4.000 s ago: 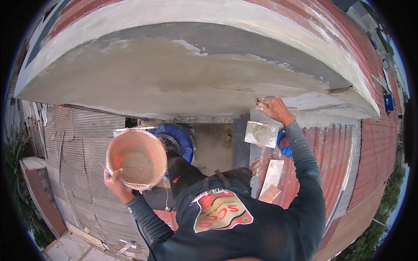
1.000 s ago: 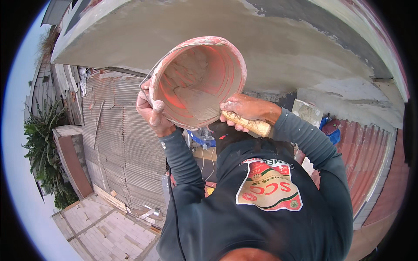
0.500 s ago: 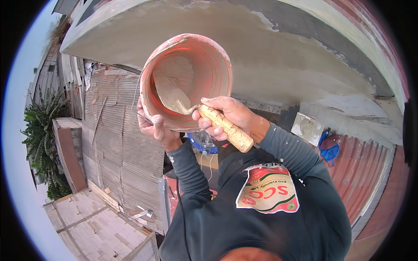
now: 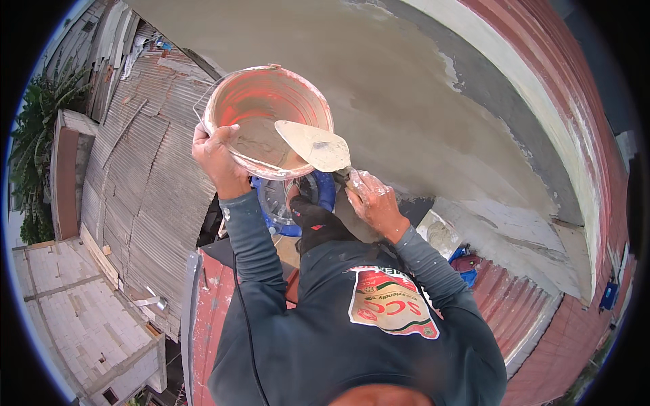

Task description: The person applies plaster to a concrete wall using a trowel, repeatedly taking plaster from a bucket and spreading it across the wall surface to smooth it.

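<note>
My left hand (image 4: 223, 162) grips the near left rim of a mortar-smeared reddish bucket (image 4: 245, 100), thumb over the edge. The bucket tilts toward me, and wet grey mortar (image 4: 258, 141) lies in its lower part. A pointed trowel (image 4: 313, 145) has its blade above the near right rim, its tip over the bucket's mouth. The blade's face is coated with mortar, with a darker patch near the middle. My right hand (image 4: 374, 203) is wrapped round the trowel's handle, mostly hidden by the fingers. Both hands are spattered with mortar.
A smeared grey plaster wall (image 4: 420, 128) rises ahead and to the right. Beneath the bucket sits a blue tub (image 4: 274, 222) beside my leg. A mortar-covered board (image 4: 439, 233) and a blue bag (image 4: 467, 269) lie right. Corrugated metal sheets (image 4: 135, 176) spread below left.
The trowel blade has come up out of the bucket to above its rim, and its handle now points away right. The bucket has shifted slightly left. My view has turned.
</note>
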Action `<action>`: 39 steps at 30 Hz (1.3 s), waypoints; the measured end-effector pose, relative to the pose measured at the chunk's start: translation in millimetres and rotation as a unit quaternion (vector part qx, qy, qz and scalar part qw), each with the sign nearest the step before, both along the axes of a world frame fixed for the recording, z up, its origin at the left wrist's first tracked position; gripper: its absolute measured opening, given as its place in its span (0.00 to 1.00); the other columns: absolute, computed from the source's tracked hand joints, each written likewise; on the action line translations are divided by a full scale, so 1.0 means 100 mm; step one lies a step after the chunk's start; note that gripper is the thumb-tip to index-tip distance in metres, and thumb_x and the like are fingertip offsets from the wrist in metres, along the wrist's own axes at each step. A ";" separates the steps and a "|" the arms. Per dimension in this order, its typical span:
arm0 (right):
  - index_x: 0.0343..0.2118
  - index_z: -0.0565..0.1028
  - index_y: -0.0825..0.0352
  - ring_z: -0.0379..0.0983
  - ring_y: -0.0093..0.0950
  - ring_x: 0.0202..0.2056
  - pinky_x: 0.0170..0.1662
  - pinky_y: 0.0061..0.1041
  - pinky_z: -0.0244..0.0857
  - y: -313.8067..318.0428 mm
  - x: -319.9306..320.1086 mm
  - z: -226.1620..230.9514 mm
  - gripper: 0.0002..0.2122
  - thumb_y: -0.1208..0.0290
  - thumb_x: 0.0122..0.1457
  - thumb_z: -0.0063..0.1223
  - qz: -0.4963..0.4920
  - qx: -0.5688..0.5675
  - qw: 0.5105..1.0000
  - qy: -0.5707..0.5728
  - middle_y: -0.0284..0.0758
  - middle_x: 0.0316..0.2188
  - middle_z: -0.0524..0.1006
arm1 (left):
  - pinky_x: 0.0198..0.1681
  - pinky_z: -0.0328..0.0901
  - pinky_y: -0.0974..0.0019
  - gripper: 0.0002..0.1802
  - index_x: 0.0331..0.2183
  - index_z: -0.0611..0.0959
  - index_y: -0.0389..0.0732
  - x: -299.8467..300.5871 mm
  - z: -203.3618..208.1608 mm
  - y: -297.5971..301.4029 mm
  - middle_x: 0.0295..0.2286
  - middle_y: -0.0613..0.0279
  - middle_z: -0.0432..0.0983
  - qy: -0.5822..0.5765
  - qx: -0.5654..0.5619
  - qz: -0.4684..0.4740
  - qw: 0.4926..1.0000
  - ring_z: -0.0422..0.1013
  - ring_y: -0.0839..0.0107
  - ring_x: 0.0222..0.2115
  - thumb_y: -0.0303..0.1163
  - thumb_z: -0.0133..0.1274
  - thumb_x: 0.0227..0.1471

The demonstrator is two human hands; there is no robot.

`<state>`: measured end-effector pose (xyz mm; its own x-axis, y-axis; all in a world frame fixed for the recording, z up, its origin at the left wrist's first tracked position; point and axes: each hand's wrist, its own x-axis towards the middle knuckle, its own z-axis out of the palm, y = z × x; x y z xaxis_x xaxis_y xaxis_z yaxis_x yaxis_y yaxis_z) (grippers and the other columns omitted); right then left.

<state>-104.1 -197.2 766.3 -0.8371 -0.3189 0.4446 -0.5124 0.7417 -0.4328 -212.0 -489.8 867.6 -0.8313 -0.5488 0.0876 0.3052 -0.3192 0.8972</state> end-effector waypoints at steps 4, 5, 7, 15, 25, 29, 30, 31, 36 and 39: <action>0.48 0.76 0.71 0.80 0.41 0.38 0.37 0.36 0.76 0.37 0.21 -0.03 0.19 0.70 0.54 0.64 0.019 0.004 0.999 -0.047 0.43 0.40 0.79 | 0.39 0.75 0.60 0.22 0.39 0.78 0.30 -0.05 -0.08 -0.36 0.36 0.51 0.79 -0.009 0.032 0.057 0.998 0.78 0.62 0.34 0.10 0.50 0.36; 0.47 0.77 0.71 0.80 0.41 0.37 0.37 0.36 0.76 0.48 0.25 0.00 0.19 0.71 0.53 0.65 0.020 0.010 0.998 -0.051 0.43 0.40 0.80 | 0.38 0.75 0.62 0.21 0.38 0.78 0.30 -0.04 -0.08 -0.44 0.35 0.51 0.78 -0.011 0.032 0.068 0.997 0.77 0.63 0.33 0.10 0.50 0.35; 0.46 0.77 0.72 0.80 0.41 0.36 0.36 0.36 0.76 0.71 0.22 0.15 0.18 0.71 0.53 0.66 0.021 0.025 0.998 -0.054 0.43 0.39 0.80 | 0.37 0.75 0.62 0.20 0.36 0.77 0.31 0.00 -0.04 -0.46 0.35 0.53 0.78 -0.025 0.037 0.084 0.995 0.77 0.64 0.31 0.10 0.50 0.34; 0.51 0.77 0.63 0.76 0.34 0.36 0.36 0.32 0.73 0.80 -0.80 0.95 0.18 0.73 0.55 0.60 0.067 0.224 0.971 0.055 0.35 0.43 0.79 | 0.42 0.73 0.64 0.23 0.39 0.78 0.30 0.17 0.09 -0.45 0.36 0.54 0.79 -0.006 -0.056 -0.082 0.995 0.77 0.68 0.35 0.15 0.54 0.33; 0.54 0.75 0.70 0.74 0.48 0.52 0.53 0.40 0.69 0.33 -0.72 0.29 0.24 0.62 0.58 0.60 0.260 0.074 0.921 -0.281 0.49 0.51 0.78 | 0.44 0.70 0.67 0.24 0.39 0.81 0.31 0.14 -0.26 -0.42 0.36 0.59 0.79 -0.057 -0.111 -0.006 0.992 0.75 0.71 0.35 0.19 0.58 0.32; 0.54 0.73 0.77 0.76 0.50 0.49 0.54 0.38 0.68 0.23 -1.15 0.38 0.27 0.61 0.58 0.62 0.154 -0.002 0.961 -0.230 0.53 0.50 0.77 | 0.42 0.71 0.67 0.20 0.36 0.80 0.33 0.29 -0.68 -0.76 0.34 0.59 0.80 -0.064 -0.057 0.058 0.995 0.76 0.71 0.33 0.16 0.57 0.34; 0.53 0.73 0.79 0.76 0.50 0.48 0.54 0.37 0.68 0.22 -1.34 0.39 0.27 0.60 0.58 0.63 0.120 -0.019 0.972 -0.200 0.54 0.49 0.78 | 0.41 0.71 0.67 0.19 0.36 0.80 0.33 0.34 -0.72 -0.82 0.34 0.59 0.80 -0.069 -0.054 0.066 0.994 0.76 0.71 0.33 0.15 0.57 0.34; 0.53 0.74 0.79 0.78 0.48 0.45 0.50 0.36 0.70 0.19 -1.55 0.41 0.27 0.61 0.58 0.63 0.100 -0.036 0.975 -0.194 0.52 0.46 0.79 | 0.41 0.71 0.67 0.19 0.35 0.79 0.33 0.39 -0.75 -0.86 0.34 0.59 0.80 -0.073 -0.050 0.074 0.993 0.76 0.71 0.32 0.15 0.57 0.34; 0.44 0.78 0.79 0.77 0.30 0.24 0.26 0.29 0.72 -0.19 -2.43 0.82 0.19 0.64 0.60 0.61 0.029 -0.201 0.921 -0.332 0.41 0.30 0.79 | 0.42 0.71 0.68 0.23 0.39 0.80 0.30 0.53 -0.89 -0.94 0.36 0.58 0.80 -0.122 -0.053 0.094 0.987 0.76 0.71 0.34 0.14 0.54 0.33; 0.35 0.78 0.77 0.71 0.21 0.20 0.18 0.25 0.66 -0.23 -2.74 0.62 0.15 0.65 0.61 0.60 0.035 -0.270 0.873 -0.405 0.34 0.25 0.75 | 0.45 0.71 0.68 0.32 0.46 0.80 0.26 0.63 -1.07 -1.06 0.40 0.55 0.81 -0.152 -0.052 0.092 0.983 0.78 0.69 0.38 0.14 0.52 0.32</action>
